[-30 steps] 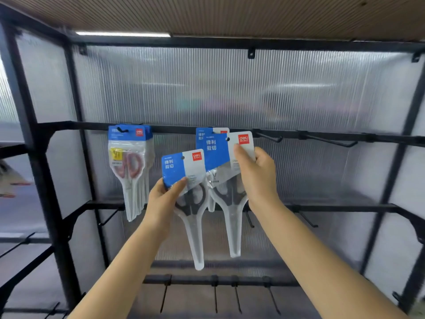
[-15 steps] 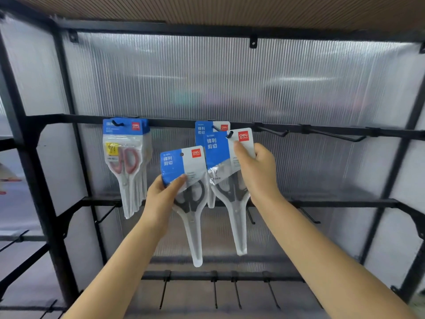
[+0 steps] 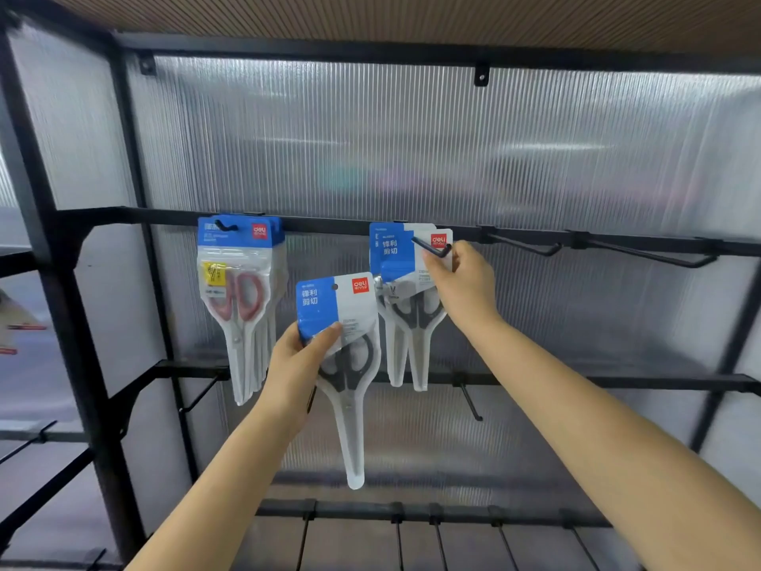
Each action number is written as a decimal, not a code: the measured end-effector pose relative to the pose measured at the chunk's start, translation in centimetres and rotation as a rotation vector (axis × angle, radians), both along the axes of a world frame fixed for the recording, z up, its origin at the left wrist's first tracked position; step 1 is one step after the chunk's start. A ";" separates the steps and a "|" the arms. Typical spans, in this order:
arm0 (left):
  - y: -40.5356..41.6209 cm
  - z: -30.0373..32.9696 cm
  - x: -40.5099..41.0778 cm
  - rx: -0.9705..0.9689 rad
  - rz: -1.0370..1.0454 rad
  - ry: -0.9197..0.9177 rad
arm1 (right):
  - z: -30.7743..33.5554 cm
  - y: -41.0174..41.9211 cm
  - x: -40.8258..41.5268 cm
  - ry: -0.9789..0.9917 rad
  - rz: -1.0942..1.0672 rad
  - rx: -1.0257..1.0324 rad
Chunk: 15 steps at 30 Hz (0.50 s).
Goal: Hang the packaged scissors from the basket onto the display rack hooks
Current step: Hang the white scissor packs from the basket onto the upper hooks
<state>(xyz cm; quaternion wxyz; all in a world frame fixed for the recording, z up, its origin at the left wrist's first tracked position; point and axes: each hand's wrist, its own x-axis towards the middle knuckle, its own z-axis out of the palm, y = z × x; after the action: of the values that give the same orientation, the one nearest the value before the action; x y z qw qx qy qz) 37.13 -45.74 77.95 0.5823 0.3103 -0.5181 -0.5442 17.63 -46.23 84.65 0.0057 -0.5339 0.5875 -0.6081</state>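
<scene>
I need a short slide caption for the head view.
Right hand threads a scissors pack onto a rack hook; left hand holds another pack.

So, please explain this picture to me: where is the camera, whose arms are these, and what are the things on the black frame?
The camera sits on a person's head and looks forward, so the two bare arms are that person's own. There is no machine. In front stands a black display rack with hooks. The right hand pinches a scissors pack that is threaded on a hook. The left hand grips another pack, not yet hung. Further left, red-handled packs hang already. To the right, two empty hooks stick out.
</scene>
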 end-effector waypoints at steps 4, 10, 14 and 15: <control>-0.9 -0.3 0.3 0.018 0.003 -0.034 | 0.3 -1.2 -0.1 0.101 -0.078 0.014; -1.5 -0.3 0.1 0.006 -0.024 -0.095 | 0.1 -1.8 -0.4 0.125 -0.103 0.043; -1.2 -0.6 -0.4 -0.041 -0.035 -0.177 | -0.5 -0.5 -0.8 0.122 -0.061 0.000; -1.0 -0.7 -0.5 -0.053 -0.050 -0.190 | -0.6 0.4 -0.7 0.123 -0.021 -0.002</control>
<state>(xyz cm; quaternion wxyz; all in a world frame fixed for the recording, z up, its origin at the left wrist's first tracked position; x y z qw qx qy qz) 36.59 -46.74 77.24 0.5248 0.3319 -0.5927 -0.5129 16.90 -45.87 84.01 -0.0373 -0.5642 0.5918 -0.5745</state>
